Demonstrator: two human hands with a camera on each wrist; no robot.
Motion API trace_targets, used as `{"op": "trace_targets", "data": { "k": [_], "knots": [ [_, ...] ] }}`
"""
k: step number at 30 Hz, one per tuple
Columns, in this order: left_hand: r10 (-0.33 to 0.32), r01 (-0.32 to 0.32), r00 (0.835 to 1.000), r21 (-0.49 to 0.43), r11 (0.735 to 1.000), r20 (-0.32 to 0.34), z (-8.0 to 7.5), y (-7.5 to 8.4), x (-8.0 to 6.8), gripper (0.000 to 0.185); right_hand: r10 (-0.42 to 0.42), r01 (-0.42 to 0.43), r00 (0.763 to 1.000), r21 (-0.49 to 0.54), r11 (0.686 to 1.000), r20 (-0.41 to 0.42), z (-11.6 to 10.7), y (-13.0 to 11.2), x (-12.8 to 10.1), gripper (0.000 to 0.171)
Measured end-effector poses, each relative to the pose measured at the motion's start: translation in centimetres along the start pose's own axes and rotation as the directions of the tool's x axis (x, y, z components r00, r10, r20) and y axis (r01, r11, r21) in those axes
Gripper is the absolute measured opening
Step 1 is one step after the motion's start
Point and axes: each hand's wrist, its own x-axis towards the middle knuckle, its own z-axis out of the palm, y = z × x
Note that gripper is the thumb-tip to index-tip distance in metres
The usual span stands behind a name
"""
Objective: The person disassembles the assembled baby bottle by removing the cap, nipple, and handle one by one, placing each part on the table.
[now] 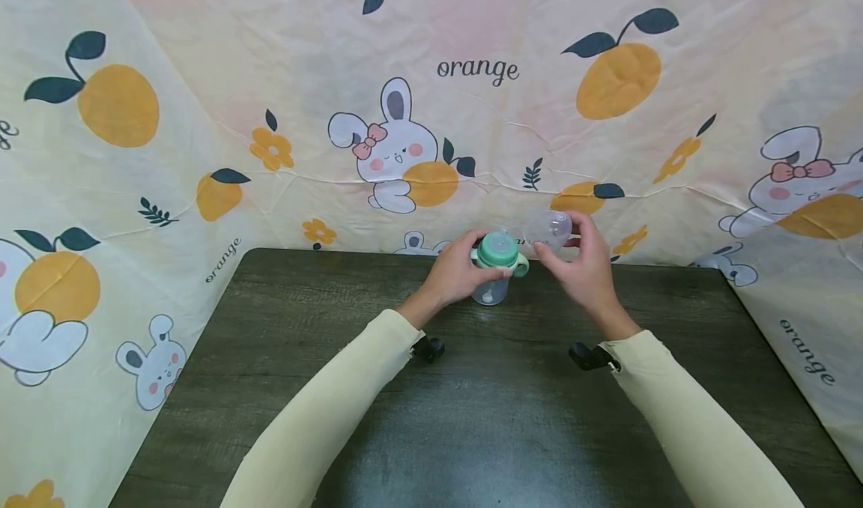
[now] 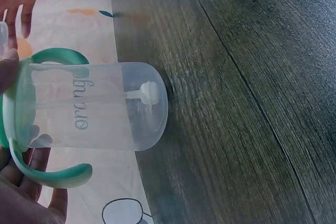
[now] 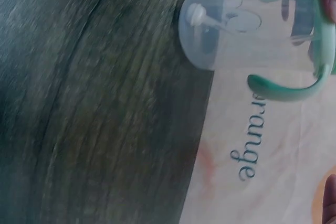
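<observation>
The sippy cup stands upright on the dark wooden table, near its far edge and about midway between left and right. Its body is clear, slightly frosted plastic with a rounded base; the backdrop's "orange" lettering shows through the wall in the left wrist view. A mint-green collar with a raised green top sits on it, and two curved mint-green handles loop out from the collar on opposite sides. Inside, a thin clear straw runs down to a small white weighted knob close to the bottom. No liquid can be seen in it.

The left hand wraps round the cup's left side just under the collar, fingers curled about the body. The right hand is just to the right of the cup and raised a little; its fingertips pinch a clear domed cap, which is off the cup and held just beside and above the green top, on the far right of it.

Both arms wear pale yellow sleeves, each with a small black camera mount at the wrist. Behind and round the table hangs a cream cloth printed with oranges, rabbits and the word "orange"
</observation>
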Motion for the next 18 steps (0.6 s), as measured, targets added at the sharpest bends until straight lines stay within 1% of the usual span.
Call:
{"op": "trace_targets", "data": {
  "k": [9,18],
  "knots": [
    [-0.019,0.019,1.000,0.002,1.000,0.005,0.0,0.2,-0.2,0.076,0.058,-0.058,0.998,-0.055,0.997,0.006,-1.2,1.1,-0.8,0.058],
    [-0.018,0.018,1.000,0.018,1.000,-0.008,0.1,0.2,-0.3,0.075,0.082,-0.080,0.997,-0.119,0.990,0.015,-2.1,2.6,-1.3,0.060]
  ]
}}
